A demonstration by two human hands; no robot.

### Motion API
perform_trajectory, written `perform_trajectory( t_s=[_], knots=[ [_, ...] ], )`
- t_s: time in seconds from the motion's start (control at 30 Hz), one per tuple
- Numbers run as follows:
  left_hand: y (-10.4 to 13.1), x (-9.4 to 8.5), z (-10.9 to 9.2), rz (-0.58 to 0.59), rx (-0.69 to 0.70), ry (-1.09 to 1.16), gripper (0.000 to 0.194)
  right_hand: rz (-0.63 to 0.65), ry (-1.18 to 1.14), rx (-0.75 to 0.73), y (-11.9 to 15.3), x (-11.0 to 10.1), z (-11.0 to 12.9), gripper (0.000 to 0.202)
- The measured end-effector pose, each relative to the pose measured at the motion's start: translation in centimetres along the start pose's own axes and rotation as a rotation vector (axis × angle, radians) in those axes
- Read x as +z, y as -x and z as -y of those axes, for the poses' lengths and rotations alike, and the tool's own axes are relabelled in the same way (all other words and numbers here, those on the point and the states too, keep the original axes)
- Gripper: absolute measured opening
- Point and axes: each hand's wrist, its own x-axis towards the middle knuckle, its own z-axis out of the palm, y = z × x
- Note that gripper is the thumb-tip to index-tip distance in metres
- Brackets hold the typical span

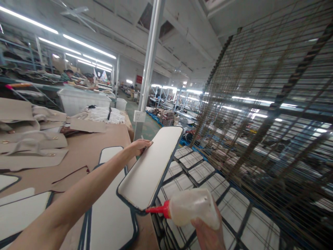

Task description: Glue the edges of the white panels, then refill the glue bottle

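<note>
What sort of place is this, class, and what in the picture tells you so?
Probably a workshop making bags or similar goods: beige pieces with metal fittings lie on the table, dark-edged white panels lie nearby, and people work farther back.

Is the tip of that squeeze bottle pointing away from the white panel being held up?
No, the red nozzle of the bottle points at the lower edge of the white panel.
</note>
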Motion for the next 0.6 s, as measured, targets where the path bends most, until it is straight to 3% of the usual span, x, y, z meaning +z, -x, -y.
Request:
perform_trajectory(
  t_s=[0.13, 0.33, 0.43, 0.6],
  knots=[
    [-0.2, -0.1, 0.4, -0.045, 0.038, 0.006, 0.032, -0.101, -0.093, 0.067, -1.1, -0.1, 0.5, 0.059],
    [1.0, 1.7, 2.5, 0.027, 0.115, -0.008, 0.041, -0.329, -0.043, -0.261, -9.1, 0.5, 1.9, 0.062],
    [1.9, 2.5, 3.2, 0.103, 0.142, -0.01, 0.045, -0.356, 0.083, -0.37, -11.6, 0.0, 0.8, 0.059],
    [2.9, 2.1, 3.1, 0.217, 0.141, -0.017, 0.048, -0.385, 0.118, -0.357, -12.1, -1.9, -1.3, 0.059]
  ],
)
